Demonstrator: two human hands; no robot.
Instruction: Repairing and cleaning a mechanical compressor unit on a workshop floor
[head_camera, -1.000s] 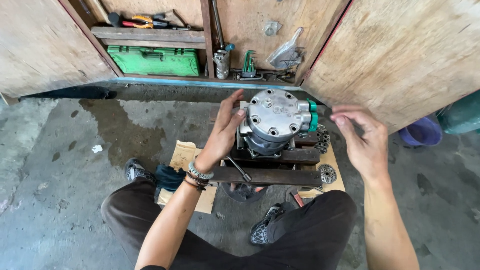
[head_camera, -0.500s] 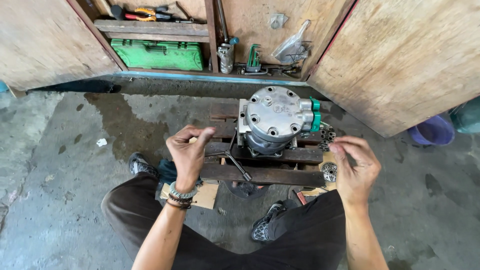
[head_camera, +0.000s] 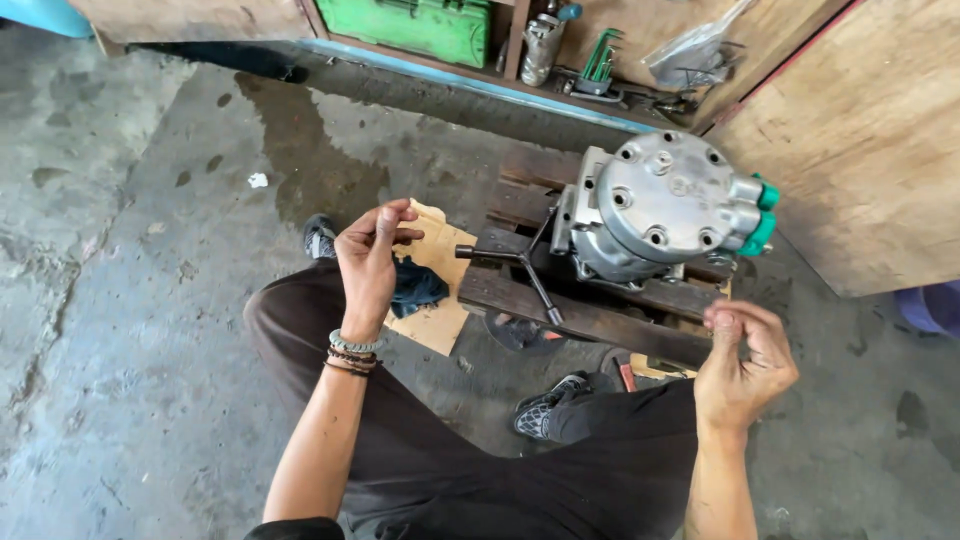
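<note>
A grey metal compressor with green caps on its side stands on a dark wooden pallet. A black Y-shaped wrench lies on the pallet to its left. My left hand is raised over my knee, left of the wrench, with its fingertips pinched together and beaded bracelets on the wrist. My right hand hovers in front of the compressor with the fingers curled against the thumb. I cannot see anything held in either hand. Neither hand touches the compressor.
Cardboard and a blue cloth lie beside the pallet. An open wooden cabinet at the back holds a green toolbox, hex keys and a plastic bag. A wooden door stands at right. The concrete floor is stained.
My left hand has come off the compressor and drawn back toward my knee. My right hand has pulled back and down from the compressor's side. The view has tilted down and closer.
</note>
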